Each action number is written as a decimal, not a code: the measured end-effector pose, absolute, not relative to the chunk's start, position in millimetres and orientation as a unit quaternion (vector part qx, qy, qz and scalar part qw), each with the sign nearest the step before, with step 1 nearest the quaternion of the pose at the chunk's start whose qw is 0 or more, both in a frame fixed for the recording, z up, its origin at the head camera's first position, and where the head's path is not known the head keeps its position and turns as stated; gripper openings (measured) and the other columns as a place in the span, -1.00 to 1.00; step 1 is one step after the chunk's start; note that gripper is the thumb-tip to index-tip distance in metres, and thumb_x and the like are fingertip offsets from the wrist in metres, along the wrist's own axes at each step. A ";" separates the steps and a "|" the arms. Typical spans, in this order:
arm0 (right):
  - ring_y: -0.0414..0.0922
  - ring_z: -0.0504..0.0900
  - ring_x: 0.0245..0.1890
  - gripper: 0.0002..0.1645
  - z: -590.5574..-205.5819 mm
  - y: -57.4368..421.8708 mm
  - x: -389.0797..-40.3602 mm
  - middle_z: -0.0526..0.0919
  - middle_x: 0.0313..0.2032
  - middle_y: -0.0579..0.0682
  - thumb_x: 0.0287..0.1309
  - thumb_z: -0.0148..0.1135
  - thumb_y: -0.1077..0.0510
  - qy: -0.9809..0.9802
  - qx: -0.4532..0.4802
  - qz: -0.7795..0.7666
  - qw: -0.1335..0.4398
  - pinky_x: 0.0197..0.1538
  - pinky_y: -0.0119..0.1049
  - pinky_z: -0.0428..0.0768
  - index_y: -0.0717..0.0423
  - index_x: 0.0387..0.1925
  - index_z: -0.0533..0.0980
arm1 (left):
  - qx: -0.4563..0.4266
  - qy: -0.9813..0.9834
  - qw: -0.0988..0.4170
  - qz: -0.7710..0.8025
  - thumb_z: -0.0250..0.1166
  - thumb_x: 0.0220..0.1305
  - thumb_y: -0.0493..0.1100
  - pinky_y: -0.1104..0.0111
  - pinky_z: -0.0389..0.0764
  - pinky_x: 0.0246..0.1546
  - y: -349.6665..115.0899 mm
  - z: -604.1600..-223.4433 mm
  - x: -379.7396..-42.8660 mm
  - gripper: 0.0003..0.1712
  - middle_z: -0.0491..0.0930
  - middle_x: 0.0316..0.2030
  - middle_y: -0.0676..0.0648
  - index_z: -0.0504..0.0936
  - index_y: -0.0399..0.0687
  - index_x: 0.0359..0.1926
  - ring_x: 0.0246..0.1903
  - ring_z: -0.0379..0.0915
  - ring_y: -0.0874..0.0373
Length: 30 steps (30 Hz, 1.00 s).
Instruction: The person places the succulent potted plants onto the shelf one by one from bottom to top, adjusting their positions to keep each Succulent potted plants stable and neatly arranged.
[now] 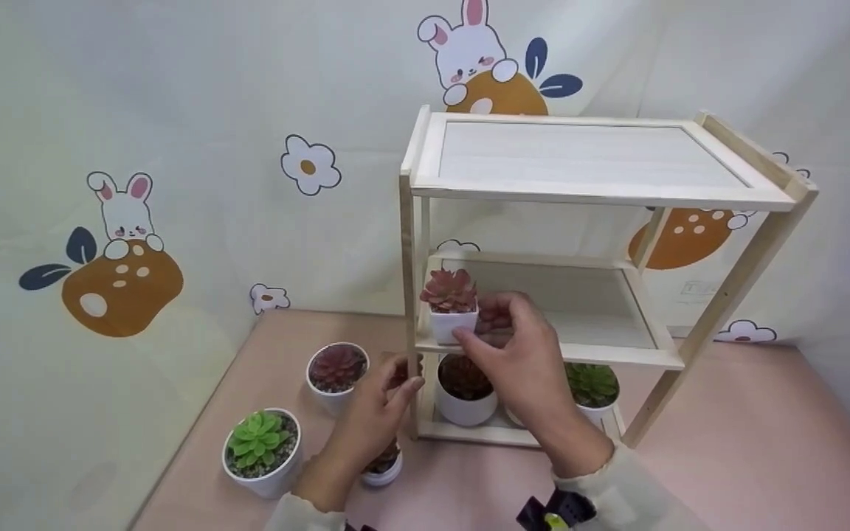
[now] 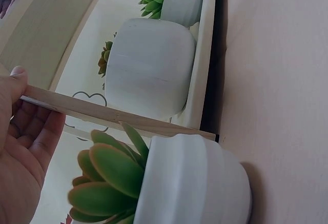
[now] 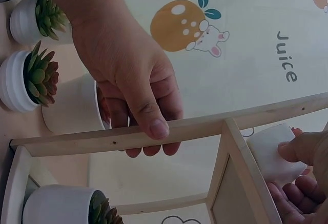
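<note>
Strap [image 1: 561, 509]: black with a yellow-green part, on the right wrist at the bottom edge of the head view.
Ribbed pot [image 2: 197, 178]: white, holding a green succulent with reddish leaf edges; bottom centre of the left wrist view, outside the shelf.
Bright green succulent [image 1: 257, 440]: in a round white pot, lower left of the head view.
Left hand [image 1: 377, 405]: curled closely round the left front upright [image 1: 409, 295], thumb on the near face, fingertips showing past the wood.
Dark red succulent [image 1: 338, 367]: in a round white pot, left of centre, just beside the left hand.
Right hand [image 1: 521, 354]: thumb and fingers in a narrow pinch on a square white pot [image 1: 443, 328] with a pink succulent [image 1: 448, 291].
Square pot's place: mid-frame, at the left end of the middle tier [image 1: 602, 356]; whether its base touches the wood, I cannot tell.
Lower tier [image 1: 469, 435]: a brown-red succulent [image 1: 467, 377] and a green one [image 1: 592, 383], both in white pots.
Backdrop cloth [image 1: 211, 110]: rabbits on orange fruit; "Juice" [image 3: 287, 56] reads sideways at upper right of the right wrist view; faint boxed lettering [image 1: 699, 287] at right of the head view is too blurred to read.
</note>
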State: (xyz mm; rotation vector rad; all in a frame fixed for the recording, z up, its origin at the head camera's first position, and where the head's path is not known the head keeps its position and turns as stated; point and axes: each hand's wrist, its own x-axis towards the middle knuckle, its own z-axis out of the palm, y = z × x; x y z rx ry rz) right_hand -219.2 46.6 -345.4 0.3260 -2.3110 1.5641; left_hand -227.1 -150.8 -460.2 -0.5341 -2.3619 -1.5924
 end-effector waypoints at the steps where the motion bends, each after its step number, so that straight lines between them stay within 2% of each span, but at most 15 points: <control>1: -0.15 0.62 -0.27 -0.53 -345.0 46.3 -219.5 0.60 -0.28 -0.02 -0.06 0.51 0.13 -0.813 0.115 0.546 0.166 -0.21 -0.40 0.67 0.12 -0.12 0.48 | -0.183 -0.809 0.122 -0.545 0.19 0.33 0.00 0.36 0.60 0.02 -150.9 -459.7 -226.9 -0.66 0.53 -0.08 0.03 0.51 0.09 0.09 -0.01 0.54 0.18; 11: -0.21 0.58 -0.35 -0.61 -344.1 44.7 -225.8 0.59 -0.35 -0.07 -0.03 0.48 0.13 -0.833 0.119 0.509 0.183 -0.29 -0.39 0.63 0.08 -0.21 0.45 | -0.186 -0.817 0.130 -0.529 0.17 0.35 0.05 0.36 0.61 0.00 -151.4 -460.2 -226.4 -0.64 0.54 -0.07 -0.02 0.49 0.11 0.11 0.00 0.53 0.19; 21: -0.24 0.55 -0.40 -0.66 -347.1 45.3 -225.5 0.53 -0.39 -0.10 0.00 0.45 0.16 -0.836 0.131 0.491 0.208 -0.35 -0.37 0.59 0.04 -0.35 0.40 | -0.183 -0.822 0.127 -0.524 0.16 0.35 0.07 0.34 0.61 0.01 -151.3 -460.5 -226.6 -0.63 0.53 -0.08 0.05 0.49 0.10 0.11 0.00 0.52 0.18; 30: -0.25 0.57 -0.38 -0.66 -348.2 47.1 -224.1 0.53 -0.39 -0.11 -0.01 0.46 0.17 -0.826 0.148 0.503 0.208 -0.35 -0.38 0.62 0.04 -0.35 0.40 | -0.189 -0.814 0.132 -0.533 0.18 0.34 0.03 0.35 0.61 0.01 -151.0 -460.8 -227.4 -0.65 0.54 -0.09 0.04 0.51 0.08 0.10 -0.01 0.53 0.17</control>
